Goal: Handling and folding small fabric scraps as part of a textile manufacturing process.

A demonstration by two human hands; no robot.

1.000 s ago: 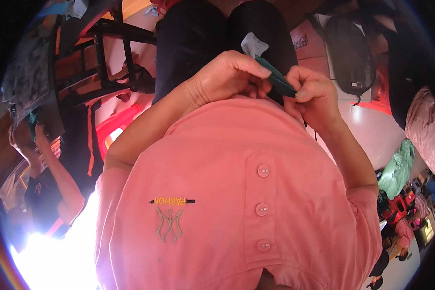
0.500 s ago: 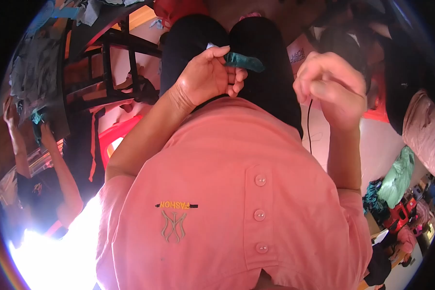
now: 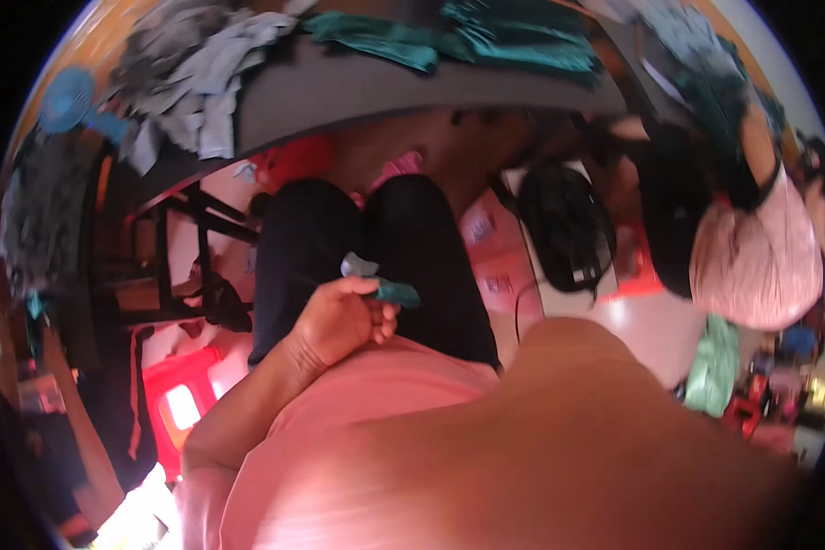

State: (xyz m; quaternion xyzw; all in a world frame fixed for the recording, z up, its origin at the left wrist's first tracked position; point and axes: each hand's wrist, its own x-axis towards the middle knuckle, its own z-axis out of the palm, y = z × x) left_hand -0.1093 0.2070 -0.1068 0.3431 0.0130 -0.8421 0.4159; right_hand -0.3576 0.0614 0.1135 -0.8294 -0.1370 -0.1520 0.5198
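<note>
My left hand [image 3: 344, 316] hovers over my lap, fingers curled in. Between its thumb and fingers it grips a small strip of dark green, velvety fabric [image 3: 398, 293]. A small pale grey piece [image 3: 359, 266] shows just beyond the thumb; I cannot tell whether it is joined to the strip. My right arm [image 3: 605, 394] is bent and raised close to the camera, smeared by motion, and fills the lower right. Its hand does not show.
Ahead stands a dark table [image 3: 339, 96] bearing green velvet pieces [image 3: 522, 46] and grey cloth [image 3: 202, 82]. A black bag [image 3: 566, 225] sits at the right, near a co-worker in a pink top [image 3: 761, 266]. Left are a red plastic stool [image 3: 181, 403] and another person's arm [image 3: 82, 431].
The view has tilted up, bringing the table into sight. My right hand has risen out of view, its arm now near the camera. My left hand keeps its hold on the green strip.
</note>
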